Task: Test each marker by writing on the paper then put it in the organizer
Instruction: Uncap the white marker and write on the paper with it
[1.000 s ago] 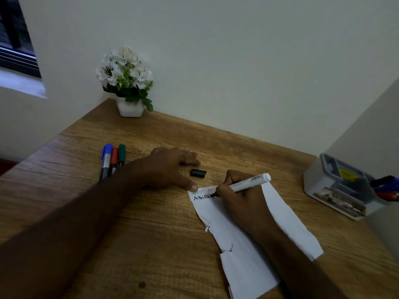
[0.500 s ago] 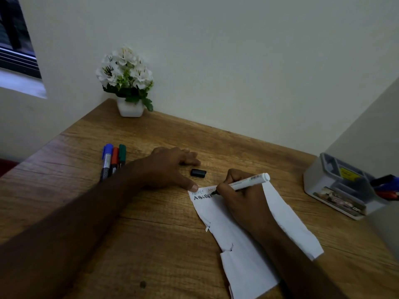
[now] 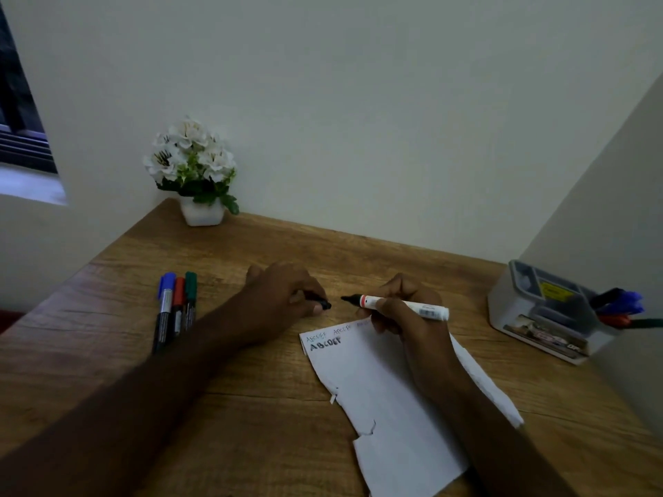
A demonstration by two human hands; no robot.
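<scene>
Hands first: right hand (image 3: 401, 317) grips white marker (image 3: 405, 305), fingers curled round the barrel, black tip bare and pointing left, held just off the paper's top edge. Left hand (image 3: 283, 299) pinches black cap (image 3: 320, 302) between thumb and fingers, cap's end facing the marker tip, the two near but apart. Left hand low over the worktop; contact with the wood unclear.

Paper (image 3: 387, 407) lies flat on worktop (image 3: 251, 407) under the right forearm, white, left edge torn and notched. Lettering at its top left: faint rows reading roughly ABCDEF, then one bold black row ABCDEF below. More faint writing near the right hand, partly hidden.

Left of the left forearm, three capped markers lie side by side, touching: blue marker (image 3: 165, 303), red marker (image 3: 178, 304), green marker (image 3: 189, 299), caps pointing to the wall.

Organizer (image 3: 531, 317), grey, several compartments, sits at the worktop's right edge by the side wall, well apart from the paper. Yellow label in one top compartment. Markers (image 3: 617, 306) stick out of its right side, blue and red caps visible, one dark barrel reaching out of frame. Which compartment holds them cannot be told.

Flowerpot (image 3: 201, 213), white, with white flowers and green leaves, stands at the back left corner against the wall. Window (image 3: 21, 130) at far left.
</scene>
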